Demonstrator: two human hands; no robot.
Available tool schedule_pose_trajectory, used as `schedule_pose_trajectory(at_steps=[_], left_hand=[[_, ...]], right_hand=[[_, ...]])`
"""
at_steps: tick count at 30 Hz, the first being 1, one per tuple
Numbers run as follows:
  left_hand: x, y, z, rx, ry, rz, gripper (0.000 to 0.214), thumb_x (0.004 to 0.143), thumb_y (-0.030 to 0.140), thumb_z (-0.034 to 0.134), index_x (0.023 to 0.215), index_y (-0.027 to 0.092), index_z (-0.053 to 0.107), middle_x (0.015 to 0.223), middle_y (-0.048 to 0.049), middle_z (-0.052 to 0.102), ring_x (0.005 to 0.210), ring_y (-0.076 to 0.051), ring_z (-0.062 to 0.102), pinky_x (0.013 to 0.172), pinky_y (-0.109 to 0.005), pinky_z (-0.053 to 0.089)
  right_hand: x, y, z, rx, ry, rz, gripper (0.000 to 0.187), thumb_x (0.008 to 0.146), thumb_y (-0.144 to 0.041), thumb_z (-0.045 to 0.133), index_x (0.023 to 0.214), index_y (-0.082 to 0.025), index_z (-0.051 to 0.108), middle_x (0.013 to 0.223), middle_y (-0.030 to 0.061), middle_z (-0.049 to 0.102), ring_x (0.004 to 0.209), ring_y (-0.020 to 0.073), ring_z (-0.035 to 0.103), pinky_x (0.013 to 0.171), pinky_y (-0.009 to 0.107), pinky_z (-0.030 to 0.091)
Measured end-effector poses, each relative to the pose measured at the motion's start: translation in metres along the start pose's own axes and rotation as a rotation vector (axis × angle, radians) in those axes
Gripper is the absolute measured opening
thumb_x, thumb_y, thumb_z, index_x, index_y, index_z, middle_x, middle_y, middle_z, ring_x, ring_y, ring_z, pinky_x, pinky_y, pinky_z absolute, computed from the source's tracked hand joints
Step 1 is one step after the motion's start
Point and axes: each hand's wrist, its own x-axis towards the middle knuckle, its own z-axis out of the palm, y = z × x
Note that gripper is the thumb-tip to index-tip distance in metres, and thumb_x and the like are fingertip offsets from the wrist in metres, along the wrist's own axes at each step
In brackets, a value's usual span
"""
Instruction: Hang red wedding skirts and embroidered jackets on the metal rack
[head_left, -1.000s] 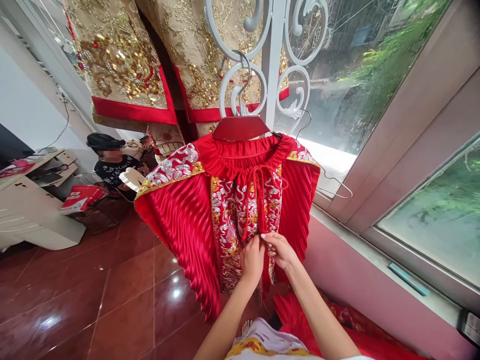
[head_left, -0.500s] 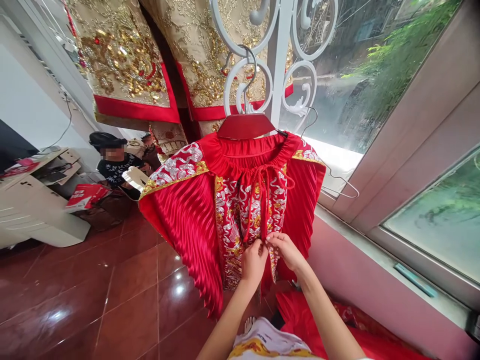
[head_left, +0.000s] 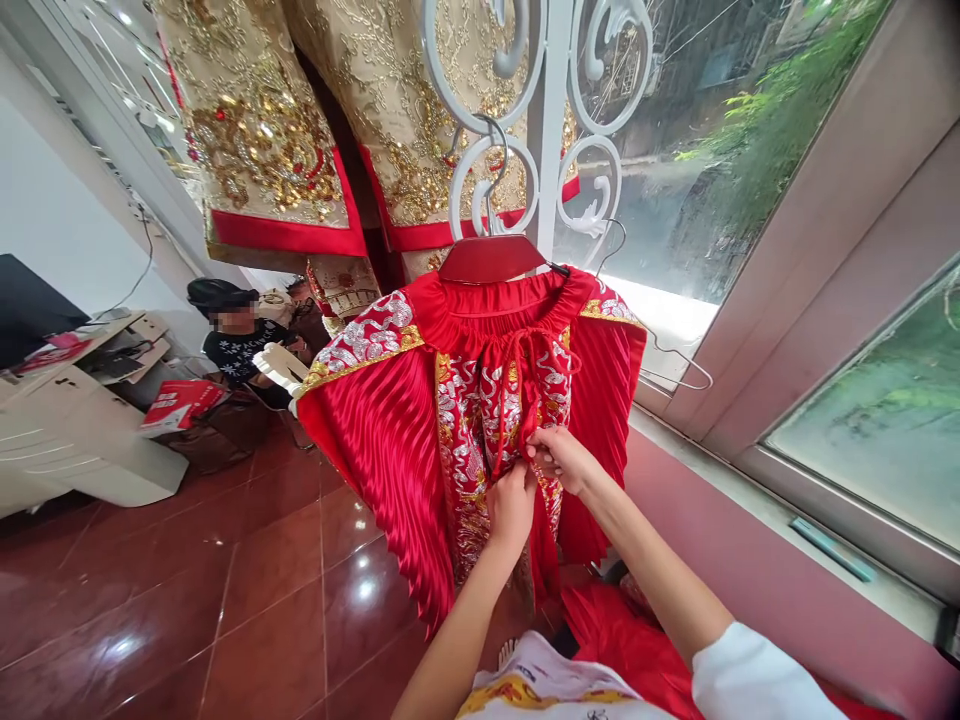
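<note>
Red item first. Where's the red pleated satin skirt (head_left: pixel 390 440) w/ the silver-gold embroidered front panels? (Insp.)

Hung by its waistband on a dark-red wooden hanger (head_left: pixel 491 260), hook through the white scrolled iron grille (head_left: pixel 551 150) at the window. Front faces the camera. (Asst.)

Cord? (Insp.)

Thin red drawstring cord (head_left: pixel 525 385), tied at waistband centre. Tails drop btwn the two embroidered panels, so long axis is near vertical. (Asst.)

Hands re cord? (Insp.)

Both at the tails' lower stretch. Right hand (head_left: pixel 559 458) is the higher one, thumb & forefinger pinched tight on the cord, forearm lying off to the right. Left hand (head_left: pixel 512 505) is just below & touching it, back to camera, fingers curled closed against the panel. What's inside that fist: cannot tell. (Asst.)

Which is nearer the knot? (Insp.)

Right. Knot lies up & slightly left of its fingertips, along the cord line. Left sits further down the same line. (Asst.)

Surroundings? (Insp.)

Gold beaded garment w/ red hem (head_left: pixel 262 150) hangs above-left, apart from the skirt. More red fabric (head_left: pixel 622 640) on the glossy red-brown tile floor (head_left: pixel 225 600) under the arms. Bare wire hanger (head_left: pixel 675 370) at right of the skirt. Another person (head_left: pixel 236 345) sits well apart at left, near a white desk (head_left: pixel 75 440), hands nowhere near the skirt. (Asst.)
</note>
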Motion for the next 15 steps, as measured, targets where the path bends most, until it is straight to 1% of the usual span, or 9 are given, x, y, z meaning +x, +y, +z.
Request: schedule_pose_trajectory(at_steps=[2, 4, 7, 10, 11, 12, 14, 15], left_hand=[[0.0, 0.001, 0.002, 0.035, -0.011, -0.005, 0.028, 0.095, 0.025, 0.036, 0.101, 0.019, 0.063, 0.089, -0.0104, 0.072, 0.082, -0.021, 0.069, 0.068, -0.026, 0.045], [-0.003, 0.002, 0.008, 0.069, -0.035, -0.008, 0.027, 0.095, 0.025, 0.037, 0.097, 0.018, 0.064, 0.082, -0.0102, 0.072, 0.077, -0.021, 0.069, 0.066, -0.025, 0.045], [-0.009, 0.003, 0.019, 0.105, -0.054, -0.024, 0.028, 0.096, 0.025, 0.035, 0.097, 0.018, 0.063, 0.08, -0.01, 0.072, 0.076, -0.02, 0.07, 0.065, -0.025, 0.045], [-0.012, 0.002, 0.025, 0.123, -0.076, -0.03, 0.029, 0.096, 0.024, 0.033, 0.097, 0.018, 0.061, 0.08, -0.01, 0.072, 0.077, -0.021, 0.07, 0.064, -0.025, 0.045], [-0.012, 0.001, 0.026, 0.122, -0.089, -0.023, 0.028, 0.096, 0.024, 0.033, 0.097, 0.019, 0.061, 0.081, -0.0095, 0.072, 0.077, -0.02, 0.07, 0.065, -0.025, 0.045], [-0.012, 0.0, 0.027, 0.118, -0.099, -0.014, 0.028, 0.096, 0.024, 0.034, 0.096, 0.019, 0.061, 0.082, -0.0088, 0.072, 0.078, -0.02, 0.07, 0.065, -0.024, 0.045], [-0.013, -0.002, 0.025, 0.109, -0.106, -0.003, 0.028, 0.096, 0.025, 0.034, 0.095, 0.02, 0.061, 0.083, -0.0078, 0.072, 0.08, -0.019, 0.069, 0.067, -0.024, 0.044], [-0.014, -0.004, 0.023, 0.105, -0.103, -0.005, 0.028, 0.096, 0.026, 0.034, 0.095, 0.02, 0.061, 0.084, -0.0077, 0.072, 0.081, -0.019, 0.069, 0.068, -0.024, 0.044]], right_hand=[[-0.003, -0.021, 0.004, 0.017, 0.006, -0.044, 0.024, 0.072, -0.018, 0.043, 0.048, -0.017, 0.045, 0.039, -0.0069, 0.023, 0.038, 0.0042, 0.012, 0.04, 0.023, 0.006], [-0.006, -0.043, 0.007, 0.02, 0.014, -0.121, 0.027, 0.077, -0.018, 0.04, 0.05, -0.017, 0.043, 0.041, -0.0073, 0.023, 0.038, 0.0043, 0.012, 0.039, 0.022, 0.008], [-0.01, -0.08, 0.016, -0.027, 0.016, -0.229, 0.029, 0.082, -0.017, 0.04, 0.053, -0.017, 0.045, 0.041, -0.008, 0.024, 0.036, 0.0037, 0.014, 0.038, 0.021, 0.008], [-0.022, -0.121, 0.029, -0.042, 0.095, -0.374, 0.031, 0.083, -0.012, 0.033, 0.055, -0.017, 0.044, 0.04, -0.0077, 0.027, 0.035, 0.0041, 0.017, 0.04, 0.021, 0.01], [-0.029, -0.134, 0.033, -0.034, 0.158, -0.474, 0.032, 0.083, -0.011, 0.029, 0.056, -0.018, 0.043, 0.041, -0.0076, 0.029, 0.036, 0.0043, 0.018, 0.041, 0.021, 0.012], [-0.036, -0.145, 0.037, -0.031, 0.241, -0.623, 0.031, 0.083, -0.011, 0.029, 0.057, -0.018, 0.043, 0.043, -0.0074, 0.03, 0.038, 0.0045, 0.02, 0.042, 0.02, 0.014], [-0.051, -0.158, 0.04, -0.112, 0.428, -1.027, 0.028, 0.082, -0.012, 0.034, 0.056, -0.018, 0.044, 0.048, -0.0061, 0.033, 0.044, 0.0051, 0.027, 0.046, 0.021, 0.019], [-0.056, -0.157, 0.04, -0.206, 0.494, -1.198, 0.027, 0.081, -0.013, 0.038, 0.055, -0.018, 0.045, 0.05, -0.0052, 0.034, 0.047, 0.0057, 0.029, 0.049, 0.021, 0.021]])
